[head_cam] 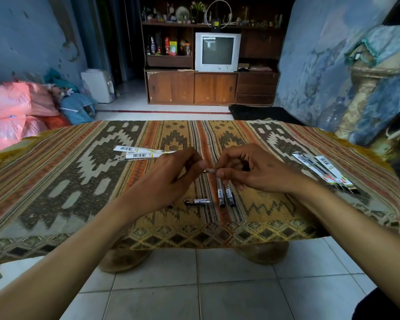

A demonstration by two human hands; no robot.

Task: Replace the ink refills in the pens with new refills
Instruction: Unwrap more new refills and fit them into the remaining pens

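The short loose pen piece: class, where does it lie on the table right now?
In the head view the pen piece lies crosswise on the patterned cloth, near the front edge, just left of two pens lying side by side, below the hands.

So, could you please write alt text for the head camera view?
Both hands, left hand and right hand, pinch a small pen part above a patterned tablecloth. Below lie two pens and a barrel piece; refill packets lie right.
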